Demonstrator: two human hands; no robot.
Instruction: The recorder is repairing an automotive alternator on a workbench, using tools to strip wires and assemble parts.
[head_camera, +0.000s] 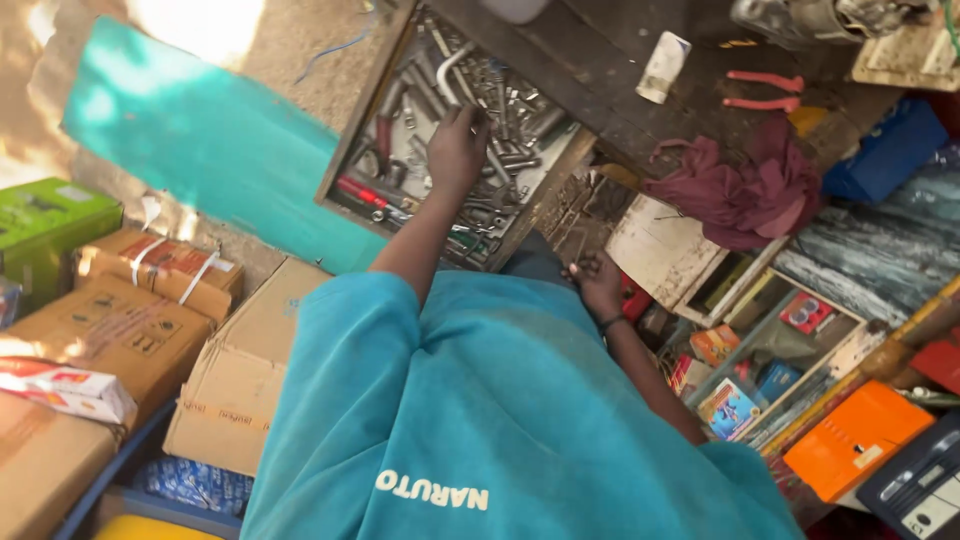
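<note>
Left hand: reached forward into the tool tray, back of hand up, fingers bent down among the loose metal; whether anything was actually gripped could not be told.
Right hand: lower and nearer the body, at the near corner of the tray, fingers curled inward, dark band at the wrist; hold hidden, nothing sure seen in it.
Tool tray: shallow wooden-rimmed tray at the left end of the bench, set at a slant to its edge.
Tray contents: heap of sockets and spanners filling the middle and far side, in contact with the left fingers; bent chrome bar toward the far corner; red-handled tool along the near-left rim.
Bench top: dark, worn wood; white tube lying near the middle; red pliers to its right; maroon cloth bunched at the near edge, well apart from both hands.
Right of bench: open wooden compartments with small coloured packets; orange box beside them.
Left of bench: teal board flat on the ground just beside the tray; cardboard cartons stacked near it; green box at the far left.
Clothing: teal shirt filling the lower middle of the view, both forearms bare.
</note>
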